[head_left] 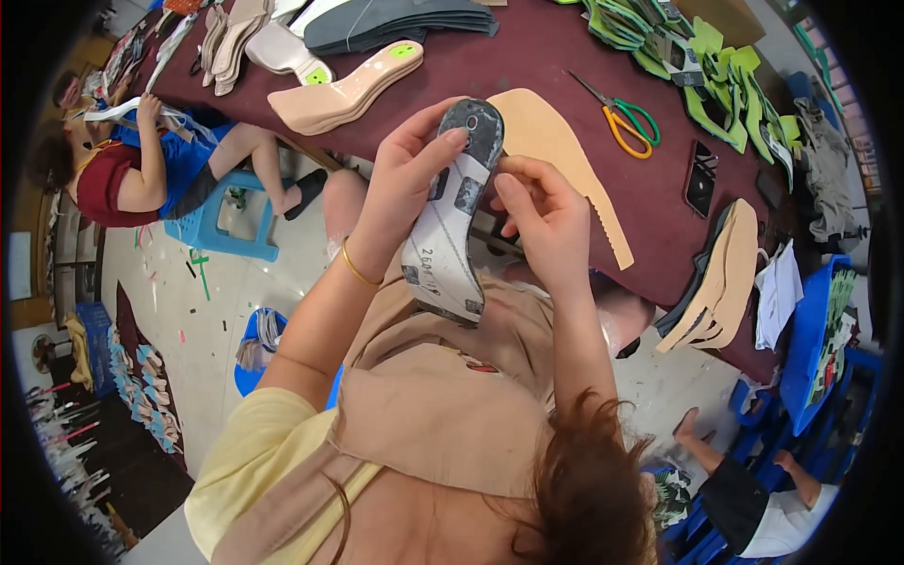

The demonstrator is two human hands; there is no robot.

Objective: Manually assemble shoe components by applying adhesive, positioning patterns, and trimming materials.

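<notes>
A white shoe insole (441, 243) with a dark grey heel end and grey patches is held up over my lap, tilted, its heel end away from me. My left hand (411, 165) is closed around its far part, the thumb pressing on the heel end. Close by the insole's right edge is my right hand (548, 212), with curled fingers and the thumb near the index finger; whether something small is pinched there I cannot make out. Beyond the hands, a flat tan sole-shaped piece (556, 134) with a notched edge lies on the dark red table (513, 66).
Orange-and-green-handled scissors (623, 125) and a black phone (701, 179) lie to the right. Stacked tan insoles (350, 90), dark grey pieces (395, 24) and green pieces (720, 89) line the table. More insoles (720, 273) rest at its right edge. A co-worker (122, 179) sits at left.
</notes>
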